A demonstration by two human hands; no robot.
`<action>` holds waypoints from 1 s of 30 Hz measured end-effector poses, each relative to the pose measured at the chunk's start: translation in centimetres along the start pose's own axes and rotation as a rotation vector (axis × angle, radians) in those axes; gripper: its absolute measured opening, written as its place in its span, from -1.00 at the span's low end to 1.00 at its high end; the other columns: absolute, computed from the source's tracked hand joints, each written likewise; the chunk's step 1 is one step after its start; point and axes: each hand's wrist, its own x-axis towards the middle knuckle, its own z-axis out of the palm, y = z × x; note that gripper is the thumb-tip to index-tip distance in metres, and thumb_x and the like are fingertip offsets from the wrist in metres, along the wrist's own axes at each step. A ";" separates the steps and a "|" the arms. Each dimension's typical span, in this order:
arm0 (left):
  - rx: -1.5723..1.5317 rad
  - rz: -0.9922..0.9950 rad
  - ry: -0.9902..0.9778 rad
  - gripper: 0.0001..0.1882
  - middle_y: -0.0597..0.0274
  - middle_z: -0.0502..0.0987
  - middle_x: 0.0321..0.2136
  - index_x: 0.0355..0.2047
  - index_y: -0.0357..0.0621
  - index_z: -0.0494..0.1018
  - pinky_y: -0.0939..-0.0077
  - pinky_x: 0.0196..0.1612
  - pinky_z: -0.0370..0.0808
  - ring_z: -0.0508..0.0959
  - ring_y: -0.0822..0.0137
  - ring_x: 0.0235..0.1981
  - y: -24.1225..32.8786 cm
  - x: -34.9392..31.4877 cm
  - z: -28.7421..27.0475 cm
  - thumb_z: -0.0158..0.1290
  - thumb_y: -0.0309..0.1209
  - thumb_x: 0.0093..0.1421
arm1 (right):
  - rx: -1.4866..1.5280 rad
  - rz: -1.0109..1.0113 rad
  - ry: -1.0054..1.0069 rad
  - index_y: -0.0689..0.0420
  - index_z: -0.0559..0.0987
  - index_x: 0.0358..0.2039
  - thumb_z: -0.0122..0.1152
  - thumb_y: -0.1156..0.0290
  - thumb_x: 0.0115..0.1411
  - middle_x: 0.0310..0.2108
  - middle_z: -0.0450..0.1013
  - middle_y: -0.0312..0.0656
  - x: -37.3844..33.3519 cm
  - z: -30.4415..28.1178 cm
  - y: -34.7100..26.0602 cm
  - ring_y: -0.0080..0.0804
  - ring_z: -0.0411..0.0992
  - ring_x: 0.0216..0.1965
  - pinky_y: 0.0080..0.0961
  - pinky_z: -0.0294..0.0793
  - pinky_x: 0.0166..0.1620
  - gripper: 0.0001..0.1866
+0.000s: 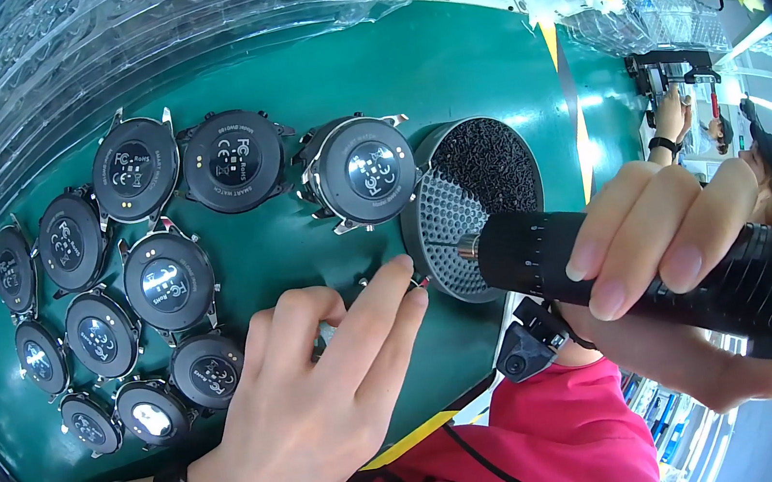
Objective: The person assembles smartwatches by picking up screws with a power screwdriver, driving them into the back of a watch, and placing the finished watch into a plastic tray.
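Note:
My right hand [677,232] grips a black electric screwdriver [544,254], held sideways with its bit pointing left. The metal bit is over a round grey dish [412,238]. Inside that dish, a pale perforated plate [448,208] fills the left and lower part, and a heap of small black screws [491,167] lies at the upper right. Left of the dish, my left hand [314,397] is low over the mat, fingers bent and closed around something mostly hidden; only small shiny bits show by the fingertips. Just above it lies a smartwatch case [362,171], back up.
Several more black smartwatch cases [167,280] lie back up in rows on the green mat [335,72]. Stacked clear plastic trays [181,14] line the far left edge. Yellow-black tape [575,119] marks the mat's right edge. Beyond it, another person's hand [672,117] works.

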 end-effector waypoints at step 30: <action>-0.003 0.020 0.069 -0.53 0.16 0.47 0.08 -0.12 -0.16 0.58 0.30 -0.24 0.28 0.42 0.21 -0.26 -0.4 -0.2 0.6 0.27 -0.53 -0.16 | 0.140 0.012 -0.017 0.27 0.24 0.09 0.34 -0.07 0.18 -0.39 0.44 -0.13 -0.9 2.3 0.0 -0.43 0.50 -0.67 -0.64 0.53 -0.60 -0.23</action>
